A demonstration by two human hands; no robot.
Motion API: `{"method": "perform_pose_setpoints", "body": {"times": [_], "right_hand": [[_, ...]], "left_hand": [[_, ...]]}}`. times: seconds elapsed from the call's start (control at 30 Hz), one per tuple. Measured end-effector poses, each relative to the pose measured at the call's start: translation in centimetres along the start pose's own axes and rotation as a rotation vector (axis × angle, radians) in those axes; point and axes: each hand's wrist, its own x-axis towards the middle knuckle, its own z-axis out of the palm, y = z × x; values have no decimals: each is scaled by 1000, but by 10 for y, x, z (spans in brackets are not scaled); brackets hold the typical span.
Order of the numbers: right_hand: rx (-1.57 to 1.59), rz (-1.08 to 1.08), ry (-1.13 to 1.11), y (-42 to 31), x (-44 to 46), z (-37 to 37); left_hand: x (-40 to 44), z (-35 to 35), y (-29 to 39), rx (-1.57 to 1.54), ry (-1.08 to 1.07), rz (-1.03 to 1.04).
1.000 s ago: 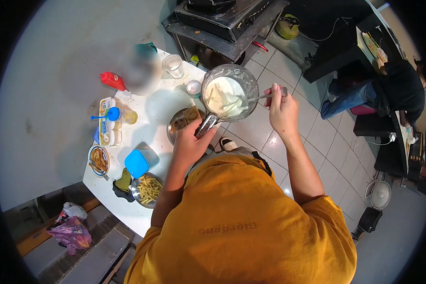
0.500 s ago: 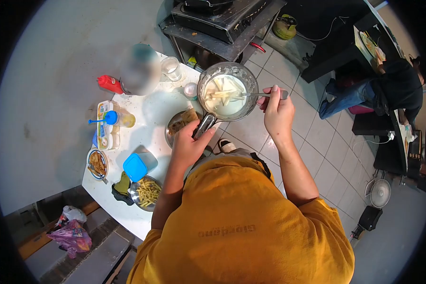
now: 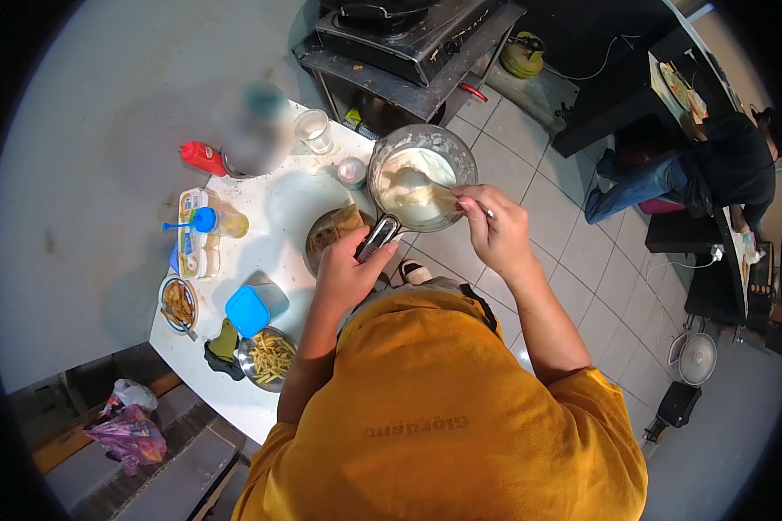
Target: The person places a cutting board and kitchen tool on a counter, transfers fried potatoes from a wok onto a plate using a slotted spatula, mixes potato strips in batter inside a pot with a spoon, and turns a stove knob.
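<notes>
My left hand (image 3: pixel 349 273) is wrapped round the dark handle of a small saucepan (image 3: pixel 466 163), held up beyond the table's right edge. White creamy liquid (image 3: pixel 427 162) lies in the saucepan. With my right hand (image 3: pixel 500 233) I grip a spoon (image 3: pixel 408 181), its bowl blurred over the liquid; whether it touches the surface I cannot tell. Under the saucepan handle, a round metal plate (image 3: pixel 311 245) with folded brown pieces (image 3: pixel 339 227) sits on the table, partly hidden by my left hand.
The white table (image 3: pixel 226 382) carries a bowl of fries (image 3: pixel 271 358), a blue-lidded container (image 3: pixel 248 310), an egg carton (image 3: pixel 188 247), a red bottle (image 3: pixel 202 157) and a clear cup (image 3: pixel 314 130). A stove (image 3: pixel 408 39) stands ahead. Another person (image 3: pixel 730 165) is at the right.
The pale strips seen in the liquid before are no longer visible. My right hand has moved lower and left, with the spoon's bowl now blurred. The saucepan has shifted slightly down.
</notes>
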Motion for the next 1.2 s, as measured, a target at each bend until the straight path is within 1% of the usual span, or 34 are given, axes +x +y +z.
{"method": "perform_pose_setpoints", "body": {"times": [0.03, 0.07, 0.13, 0.23, 0.37, 0.43, 0.47, 0.53, 0.57, 0.63, 0.67, 0.73, 0.77, 0.83, 0.87, 0.93, 0.97, 1.03, 1.2], "right_hand": [[-75, -33, 10, 3, 0, 0], [-74, -34, 8, 3, 1, -1], [-143, -106, 64, 3, 5, -7], [-168, -101, 99, -2, 9, -17], [-240, -94, 84, 6, 4, -15], [-275, -16, 94, 12, -3, -8], [-272, -20, 94, 13, -4, -4], [-108, 286, 199, 12, -8, 4], [-106, 286, 199, 10, -9, 8], [38, 345, 242, 7, -9, 14], [38, 347, 240, 5, -11, 15], [89, 240, 244, -1, -14, 14], [91, 240, 241, -3, -15, 12], [95, 83, 159, -9, -16, 7], [96, 84, 158, -10, -14, 6], [49, -26, 13, -10, -13, 4], [49, -24, 11, -8, -13, 4], [-82, -62, -29, 0, -11, 5], [-88, -4, 35, 7, -6, -3]], "left_hand": [[0, 0, -2, 3, -2, 5], [-1, 0, 0, 2, 0, 4], [-2, -2, 6, 76, -29, -16], [-3, 1, 7, 9, -6, -7], [-5, 1, 9, 24, 5, 17], [-6, 2, 10, 48, 13, 38], [-6, 1, 9, 49, 18, 40], [-7, 1, 4, 98, 9, 38], [-7, 2, 2, 99, 10, 37], [-8, 4, 0, -18, 9, 44], [-9, 3, 2, -18, 9, 41], [-11, -1, 8, -1, 21, -23], [-11, -3, 7, -1, 23, -26], [-13, -4, 1, 16, 38, -31], [-13, -5, -2, 15, 39, -32], [-15, -5, -7, 15, 51, -45], [-16, -5, -6, 14, 51, -48], [-17, -6, -3, 37, 65, -84], [-20, -5, 4, 9, 72, -67]]}}
